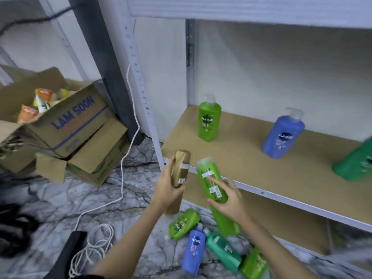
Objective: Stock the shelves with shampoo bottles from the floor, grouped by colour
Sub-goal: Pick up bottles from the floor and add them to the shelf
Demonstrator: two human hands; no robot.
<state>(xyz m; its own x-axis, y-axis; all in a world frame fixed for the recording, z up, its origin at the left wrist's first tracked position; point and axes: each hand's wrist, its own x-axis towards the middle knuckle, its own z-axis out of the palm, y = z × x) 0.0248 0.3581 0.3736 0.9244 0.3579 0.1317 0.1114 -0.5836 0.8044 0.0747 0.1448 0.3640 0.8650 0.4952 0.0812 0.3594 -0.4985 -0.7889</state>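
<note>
My left hand point(168, 186) grips a gold shampoo bottle point(180, 168) held up before the shelf's front left corner. My right hand point(228, 200) holds a light green bottle point(213, 184), tilted, its cap pointing up toward the shelf. On the brown shelf board point(251, 158) stand a light green pump bottle point(209, 120) at the back left, a blue pump bottle point(282, 134) further right, and a dark green bottle point(356, 162) cut off by the right edge. On the floor below lie a light green bottle point(184, 223), a blue one point(194, 251), a dark green one point(222, 249) and another light green one point(254, 264).
Stacked cardboard boxes point(74, 125) with packets inside stand on the marble floor at the left. A white cable point(122, 178) runs down the shelf post and coils near my left arm. A lower shelf board point(281, 216) sits under the first. Dark objects lie at the far left.
</note>
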